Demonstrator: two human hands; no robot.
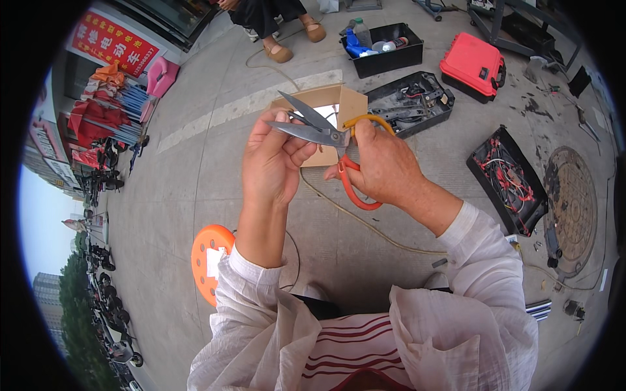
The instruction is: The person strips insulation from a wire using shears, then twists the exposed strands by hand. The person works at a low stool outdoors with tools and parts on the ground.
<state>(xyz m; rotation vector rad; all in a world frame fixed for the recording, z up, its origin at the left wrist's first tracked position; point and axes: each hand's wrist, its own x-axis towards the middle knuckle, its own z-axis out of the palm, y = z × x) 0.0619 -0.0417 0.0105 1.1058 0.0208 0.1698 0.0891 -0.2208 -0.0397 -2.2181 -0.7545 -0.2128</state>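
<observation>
Right hand [381,164] on scissors [336,137], blades [306,133] at left hand [270,163]

Lit by diffuse daylight, bright and fairly even over the grey pavement [169,202]. Falls partly from the open sky [49,221] at left, paling toward the horizon. Casts only soft, weak shadows, darkening gently near the feet. Nears plain white on the paper [213,262] atop the orange stool [201,270]. Renders the scissors [336,137], left hand [270,159] and right hand [388,163] reasonably sharp. Softens toward the distant buildings [48,293]. Bends strongly at the rim, tilting the parked scooters [107,306], then drops to black corners.
</observation>
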